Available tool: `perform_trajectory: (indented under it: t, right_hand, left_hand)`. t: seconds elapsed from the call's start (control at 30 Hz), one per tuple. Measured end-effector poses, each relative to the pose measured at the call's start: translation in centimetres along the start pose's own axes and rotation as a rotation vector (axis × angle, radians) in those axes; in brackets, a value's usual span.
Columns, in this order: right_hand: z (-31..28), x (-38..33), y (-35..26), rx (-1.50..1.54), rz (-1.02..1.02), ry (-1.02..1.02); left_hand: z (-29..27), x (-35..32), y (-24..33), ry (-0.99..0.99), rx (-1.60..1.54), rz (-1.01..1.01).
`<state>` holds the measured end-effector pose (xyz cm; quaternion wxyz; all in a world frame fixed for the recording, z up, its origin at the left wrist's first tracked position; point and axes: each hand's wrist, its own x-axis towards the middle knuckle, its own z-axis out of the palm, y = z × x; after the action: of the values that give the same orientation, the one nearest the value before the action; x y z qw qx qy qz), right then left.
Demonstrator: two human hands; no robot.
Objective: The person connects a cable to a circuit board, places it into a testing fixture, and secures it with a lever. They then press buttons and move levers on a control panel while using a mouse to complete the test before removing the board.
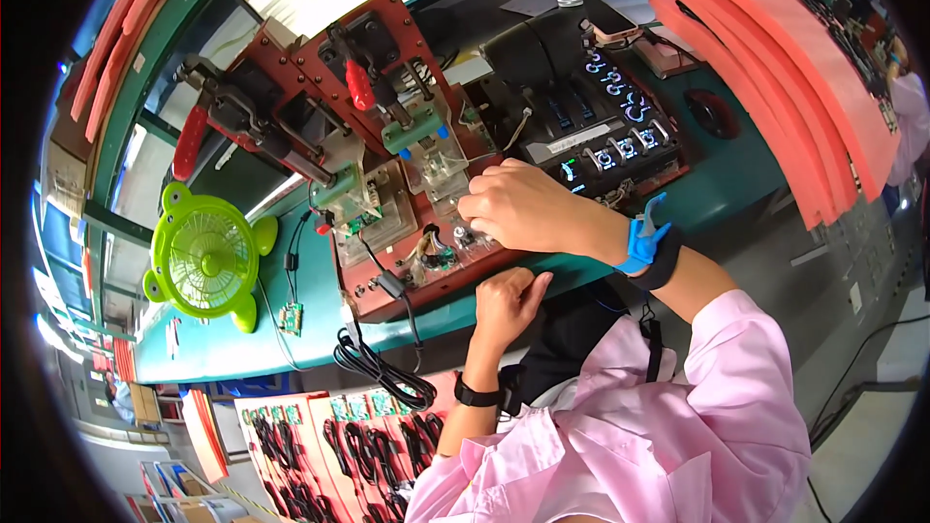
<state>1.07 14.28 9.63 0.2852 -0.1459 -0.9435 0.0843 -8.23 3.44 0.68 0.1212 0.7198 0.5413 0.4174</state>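
My right hand (511,205) reaches over the front of a red test fixture (387,300), its fingers curled down beside the clear block of the right-hand station (441,169). Whatever those fingers hold, if anything, is hidden. My left hand (506,308) rests at the bench's front edge, fingers folded and thumb out, with nothing seen in it. Two toggle clamps, one with a red handle (190,142) and one with another red handle (359,85), stand on the fixture. A small green circuit board (441,257) lies on its front, near my right fingertips.
A green frog-shaped fan (205,257) stands at left. Behind my right hand sits a black device with lit knobs (620,140); a black mouse (712,113) is right of it. A coiled black cable (387,368) hangs over the edge. Red foam sheets (775,77) are stacked at right.
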Motion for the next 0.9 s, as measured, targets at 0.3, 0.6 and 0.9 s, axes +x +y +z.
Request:
perform_trajectory:
  t: [0.3, 0.6, 0.9]
  right_hand:
    - [1.0, 0.1, -1.1, 0.006, 0.112, 0.106]
    - [-2.8, -1.7, 1.6, 0.111, 0.348, -0.115]
    - [-0.4, -1.4, -1.0, 0.077, 0.22, 0.12]
  left_hand:
    - [0.1, 0.1, 0.2, -0.009, -0.025, -0.012]
    - [0.1, -0.1, 0.0, 0.046, -0.002, 0.013]
    - [0.2, -0.2, 0.3, 0.036, 0.009, 0.023]
